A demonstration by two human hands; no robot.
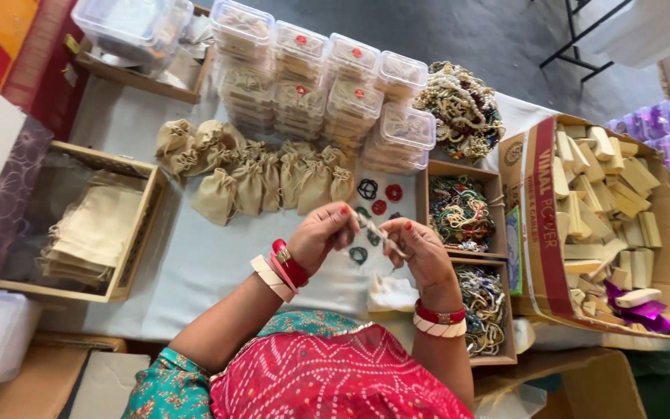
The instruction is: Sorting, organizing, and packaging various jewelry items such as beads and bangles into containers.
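My left hand (322, 233) and my right hand (422, 247) meet over the grey table (203, 260), both pinching one thin pale beaded strand (378, 233) stretched between their fingers. Both wrists carry red and white bangles. Small coloured bead rings (381, 199) in red, black and green lie on the cloth just beyond my hands. A white cloth wad (391, 295) lies under my right wrist.
A row of small beige drawstring pouches (257, 174) lies ahead, with stacked clear lidded boxes (319, 85) behind. Wooden trays of beaded jewellery (463, 213) stand at right, beside a cardboard box of pale wooden blocks (606, 202). A wooden tray with flat pouches (91, 229) sits left.
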